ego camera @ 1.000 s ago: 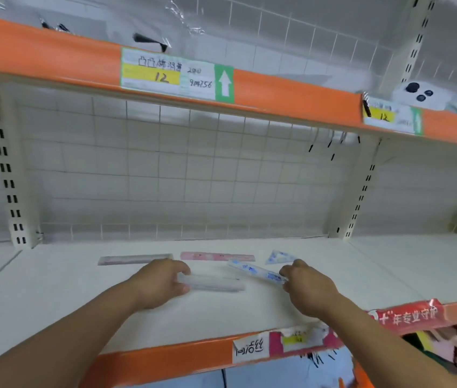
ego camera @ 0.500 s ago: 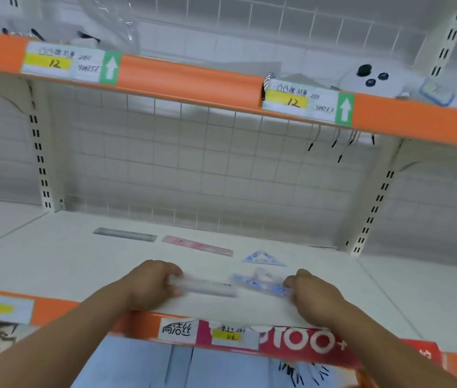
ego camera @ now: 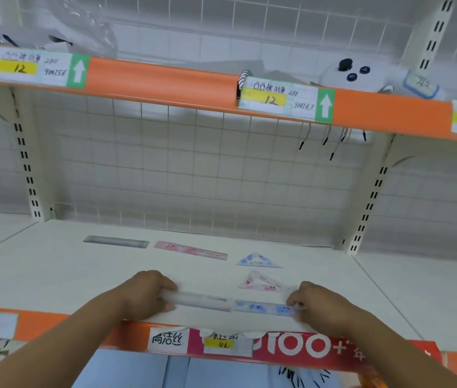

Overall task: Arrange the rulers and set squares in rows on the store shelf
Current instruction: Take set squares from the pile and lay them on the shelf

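Note:
On the white store shelf point(ego camera: 53, 275) a back row holds a grey ruler point(ego camera: 116, 242), a pink ruler point(ego camera: 191, 250) and a blue set square point(ego camera: 258, 261). A pink set square point(ego camera: 263, 282) lies just in front of the blue one. Near the shelf's front edge my left hand point(ego camera: 144, 294) pinches the left end of a clear ruler point(ego camera: 202, 301). End to end with it lies a blue ruler point(ego camera: 263, 307), whose right end my right hand point(ego camera: 321, 306) grips.
The orange shelf lip point(ego camera: 39, 323) with price labels runs under my hands. An upper shelf point(ego camera: 160, 79) overhangs, carrying a white controller point(ego camera: 353, 74) and plastic wrapping. A wire grid backs the shelf; slotted uprights point(ego camera: 370, 197) stand at both sides.
Both hands have drawn the clear and blue rulers toward the front edge and lined them up end to end. The pink set square is now uncovered. The camera has shifted left.

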`<state>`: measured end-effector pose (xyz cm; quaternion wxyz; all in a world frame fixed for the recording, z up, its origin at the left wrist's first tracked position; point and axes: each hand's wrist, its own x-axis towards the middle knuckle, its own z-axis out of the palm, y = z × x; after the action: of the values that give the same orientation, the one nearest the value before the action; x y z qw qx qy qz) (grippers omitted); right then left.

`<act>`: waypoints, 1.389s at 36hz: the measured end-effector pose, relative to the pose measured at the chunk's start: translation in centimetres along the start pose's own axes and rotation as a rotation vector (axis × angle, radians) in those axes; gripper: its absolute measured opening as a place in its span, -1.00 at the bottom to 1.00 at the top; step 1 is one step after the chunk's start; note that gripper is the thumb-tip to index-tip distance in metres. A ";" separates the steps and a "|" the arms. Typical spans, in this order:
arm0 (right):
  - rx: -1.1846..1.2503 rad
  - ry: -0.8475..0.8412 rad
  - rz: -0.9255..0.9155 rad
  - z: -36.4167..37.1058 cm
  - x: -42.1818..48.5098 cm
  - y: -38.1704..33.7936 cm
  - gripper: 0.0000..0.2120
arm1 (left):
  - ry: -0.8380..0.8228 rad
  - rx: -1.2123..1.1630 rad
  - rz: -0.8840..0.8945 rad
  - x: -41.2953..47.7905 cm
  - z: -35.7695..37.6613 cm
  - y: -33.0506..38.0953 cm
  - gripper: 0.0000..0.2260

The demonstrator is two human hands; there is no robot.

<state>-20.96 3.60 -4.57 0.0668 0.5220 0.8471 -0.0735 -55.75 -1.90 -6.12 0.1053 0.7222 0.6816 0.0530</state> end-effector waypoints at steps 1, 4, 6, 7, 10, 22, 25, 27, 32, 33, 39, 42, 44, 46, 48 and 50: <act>0.004 0.004 0.002 0.0 0.1 0.0 -0.68 | -0.003 0.000 -0.001 0.0 0.1 -0.1 -0.56; 0.002 0.007 0.006 -0.1 0.2 -0.1 -0.67 | -0.013 -0.008 0.005 0.1 0.1 -0.3 -0.54; 0.002 0.005 0.008 -0.1 0.3 -0.2 -0.66 | -0.023 -0.005 0.000 0.2 0.1 -0.3 -0.52; 0.004 0.006 0.009 -0.1 0.3 -0.1 -0.65 | -0.026 -0.006 -0.003 0.2 0.0 -0.3 -0.52; 0.010 0.007 0.010 -0.1 0.3 -0.1 -0.64 | -0.037 -0.007 -0.006 0.2 -0.1 -0.3 -0.51; 0.024 0.032 -0.019 -0.8 1.5 -2.7 -0.61 | -0.078 -0.002 -0.132 -1.6 -1.6 -3.2 -0.47; 0.015 0.030 -0.043 -0.9 2.1 -3.9 -0.63 | -0.083 0.003 -0.165 -2.3 -1.9 -4.5 -0.46; 0.008 0.025 -0.048 -0.9 2.2 -4.1 -0.65 | -0.083 0.004 -0.183 -2.6 -2.0 -5.1 -0.45; 0.004 -0.008 0.000 -1.0 1.6 -2.2 -0.69 | -0.077 -0.022 -0.204 -2.9 -2.0 -5.8 -0.45; 0.015 -0.018 0.017 -1.0 1.4 -1.6 -0.70 | -0.077 -0.026 -0.208 -2.8 -2.0 -5.8 -0.44; 0.073 -0.013 0.039 -0.3 0.9 0.8 -0.85 | -0.076 -0.015 -0.207 -2.2 -1.6 -5.9 -0.42; 0.091 -0.014 0.048 -0.2 1.0 0.7 -0.83 | -0.071 -0.013 -0.195 -1.8 -1.4 -5.6 -0.42; 0.105 -0.021 0.060 -0.2 1.0 0.6 -0.79 | -0.068 -0.012 -0.187 -1.6 -1.3 -5.3 -0.42; 0.107 -0.026 0.066 -0.2 1.0 0.4 -0.79 | -0.067 -0.012 -0.184 -1.4 -1.2 -5.1 -0.42; 0.083 -0.022 0.060 -0.1 1.1 0.5 -0.85 | -0.064 -0.018 -0.183 -1.3 -1.2 -5.1 -0.43; 0.059 -0.029 0.057 0.0 1.1 0.5 -0.87 | -0.062 -0.017 -0.182 -1.3 -1.1 -5.1 -0.42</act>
<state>-20.98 4.84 -4.85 0.0657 0.5466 0.8283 -0.1042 -61.05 -2.85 -6.08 0.1367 0.6577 0.7403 0.0265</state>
